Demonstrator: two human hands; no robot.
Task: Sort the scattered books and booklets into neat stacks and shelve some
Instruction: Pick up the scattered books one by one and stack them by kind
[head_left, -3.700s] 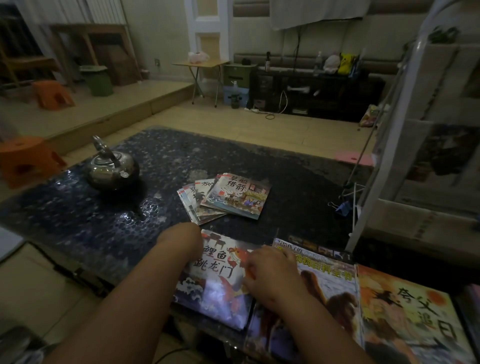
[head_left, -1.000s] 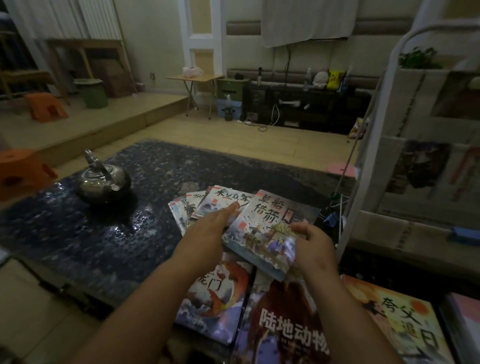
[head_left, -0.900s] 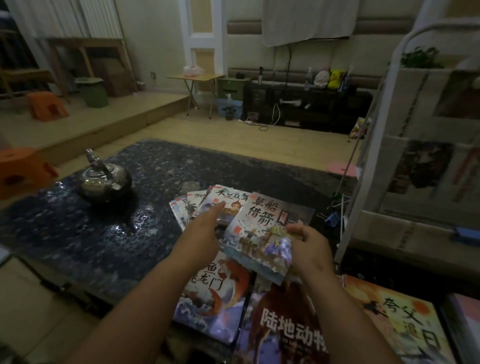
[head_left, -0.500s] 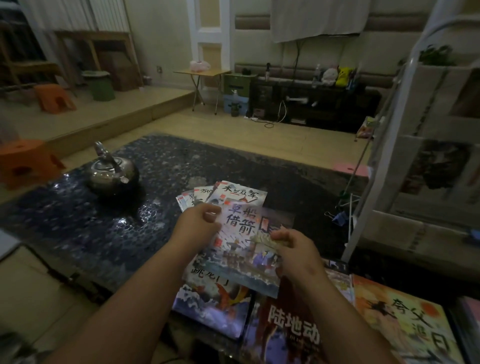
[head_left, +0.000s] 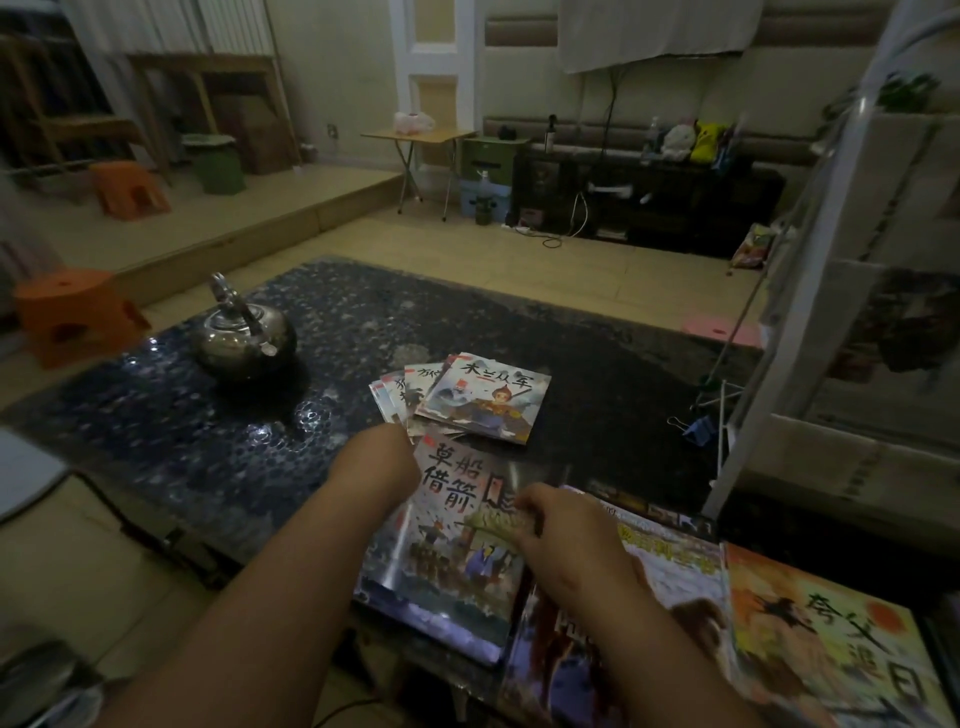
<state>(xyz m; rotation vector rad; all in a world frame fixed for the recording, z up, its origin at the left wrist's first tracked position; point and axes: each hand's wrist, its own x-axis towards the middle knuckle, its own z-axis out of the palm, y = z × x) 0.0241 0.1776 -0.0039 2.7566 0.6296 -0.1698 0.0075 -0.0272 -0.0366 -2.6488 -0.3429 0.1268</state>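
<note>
Partly under right-hand fingers (head_left: 525, 512), booklet (head_left: 441, 566).

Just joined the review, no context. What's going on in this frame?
A person is sorting booklets at a dark table. The right hand pinches the right edge of a booklet at the table's near edge. The left hand is at its top left corner, fingers hidden. A fanned pile of booklets sits just behind it, a kettle stands further left, and an orange book lies to the right.
</note>
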